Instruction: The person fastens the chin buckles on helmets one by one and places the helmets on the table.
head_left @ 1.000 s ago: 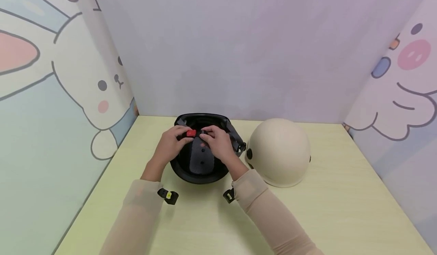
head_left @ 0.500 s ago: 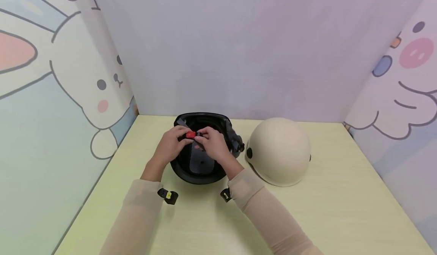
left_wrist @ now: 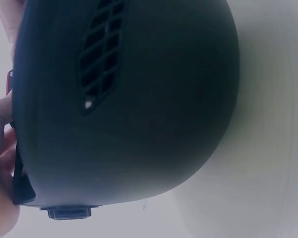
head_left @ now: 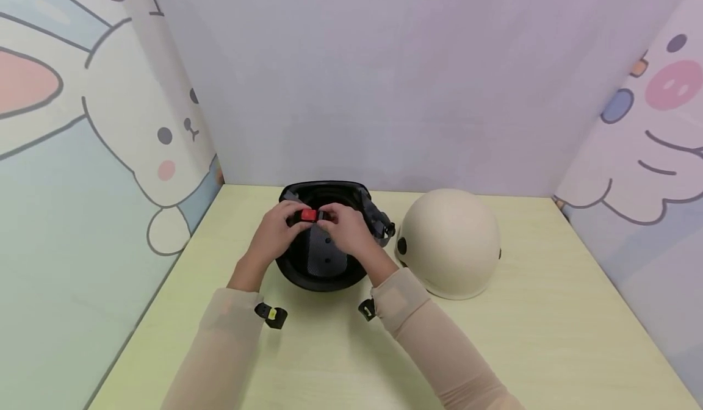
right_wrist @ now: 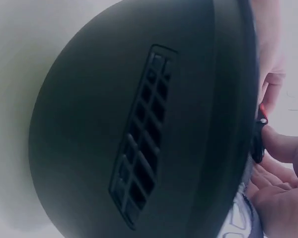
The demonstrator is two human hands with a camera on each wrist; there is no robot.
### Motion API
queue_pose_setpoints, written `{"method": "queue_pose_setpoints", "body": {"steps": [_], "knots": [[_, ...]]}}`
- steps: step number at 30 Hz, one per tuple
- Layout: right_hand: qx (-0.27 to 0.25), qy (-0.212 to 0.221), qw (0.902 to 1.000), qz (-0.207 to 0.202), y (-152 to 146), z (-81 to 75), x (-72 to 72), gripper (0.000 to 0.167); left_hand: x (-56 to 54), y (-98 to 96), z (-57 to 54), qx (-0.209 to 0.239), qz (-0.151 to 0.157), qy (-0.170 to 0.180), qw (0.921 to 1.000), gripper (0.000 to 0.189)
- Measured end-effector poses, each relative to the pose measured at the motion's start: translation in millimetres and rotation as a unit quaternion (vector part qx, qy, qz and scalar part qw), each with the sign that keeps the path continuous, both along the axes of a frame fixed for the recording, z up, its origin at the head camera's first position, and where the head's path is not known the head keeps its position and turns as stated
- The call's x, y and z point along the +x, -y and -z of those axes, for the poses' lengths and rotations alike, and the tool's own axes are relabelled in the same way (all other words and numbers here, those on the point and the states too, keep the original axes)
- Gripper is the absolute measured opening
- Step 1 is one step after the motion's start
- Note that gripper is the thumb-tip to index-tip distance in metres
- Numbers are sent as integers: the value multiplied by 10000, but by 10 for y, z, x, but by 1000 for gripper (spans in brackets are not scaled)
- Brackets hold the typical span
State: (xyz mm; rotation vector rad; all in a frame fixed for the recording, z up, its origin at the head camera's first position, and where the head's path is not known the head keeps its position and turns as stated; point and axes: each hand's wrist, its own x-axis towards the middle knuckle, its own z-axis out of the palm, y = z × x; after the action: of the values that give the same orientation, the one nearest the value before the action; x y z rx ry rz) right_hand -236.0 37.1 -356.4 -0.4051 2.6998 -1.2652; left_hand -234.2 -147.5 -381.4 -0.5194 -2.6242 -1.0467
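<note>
A black helmet [head_left: 322, 284] lies upside down on the table, its padded inside facing up. Over its opening my left hand [head_left: 276, 232] pinches the red part of the chin-strap buckle [head_left: 309, 215] between thumb and fingers. My right hand [head_left: 349, 232] pinches the black end [head_left: 321, 216] of the same buckle. The two parts meet end to end; whether they are latched I cannot tell. Both wrist views are mostly filled by the helmet's vented outer shell [left_wrist: 164, 99]. Only part of my right hand [right_wrist: 280, 198] shows past the rim there.
Close to the right of the black helmet stands a cream helmet [head_left: 451, 245], dome up. Strap webbing [head_left: 376, 218] hangs over the black helmet's right rim. A plain wall [head_left: 384, 93] rises behind the pale table [head_left: 549, 312], with cartoon-printed walls at both sides.
A second ago the red and black buckle parts were slightly apart; my right hand moved left and they now meet. The black helmet's near rim has risen slightly.
</note>
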Motion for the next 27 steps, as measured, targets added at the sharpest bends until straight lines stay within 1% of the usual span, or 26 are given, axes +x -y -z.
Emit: {"method": "queue_pose_setpoints", "body": {"steps": [2,5,8,10,13,16,19,21,25,27], "knots": [[46,-11,10000,-50,-20,-12,3,38,-3,-1,8,-95,2,-5,10000,32],[70,3,9999,-86,-66,-35,12,38,-8,-2,25,-333,-79,-15,9994,34],[-1,30,10000,-74,-128,-57,18,38,-6,-17,32,-882,-226,-37,9958,34],[-42,41,10000,-22,-175,-70,22,37,-3,-35,33,-1341,-321,-56,9904,34],[-133,64,9999,63,-247,-79,23,36,-2,-71,37,-2044,-431,-63,9779,33],[-226,36,9996,178,-318,-78,33,35,-5,-99,61,-2393,-481,-147,9697,32],[-370,-87,9988,323,-376,-62,45,33,0,-92,88,-2466,-486,-265,9675,33],[-461,-193,9978,430,-418,-56,54,32,7,-86,93,-2392,-523,-293,9691,35],[-627,-341,9962,498,-491,-48,64,32,33,-66,85,-2208,-629,-286,9729,39],[-718,-423,9949,562,-529,-38,67,31,51,-54,79,-2051,-657,-303,9761,39]]}}
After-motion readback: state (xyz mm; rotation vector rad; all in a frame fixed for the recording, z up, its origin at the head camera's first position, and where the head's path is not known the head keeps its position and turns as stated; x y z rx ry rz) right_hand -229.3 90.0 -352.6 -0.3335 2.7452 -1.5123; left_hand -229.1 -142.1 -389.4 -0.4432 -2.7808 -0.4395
